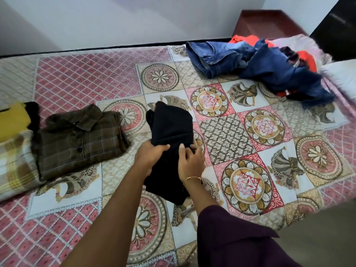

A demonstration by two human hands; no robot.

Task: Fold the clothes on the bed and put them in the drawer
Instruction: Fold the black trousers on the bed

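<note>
A black garment (171, 128) lies partly folded in the middle of the bed (86, 78). My left hand (149, 157) grips its left side, fingers curled over the fabric. My right hand (190, 162), with a thin gold bangle on the wrist, pinches the cloth just to the right. A folded brown checked shirt (81, 139) lies to the left. Beyond it, at the left edge, sit a yellow garment (13, 120) and a folded pale checked one (15, 162). An unfolded heap of blue jeans (250, 62) and orange clothes (306, 58) lies at the far right.
The bed carries a patterned pink and beige cover. A white pillow (341, 78) lies at the right edge. A dark red wooden headboard (269, 22) stands behind the heap, with a white wall (115, 22) along the far side. No drawer is in view.
</note>
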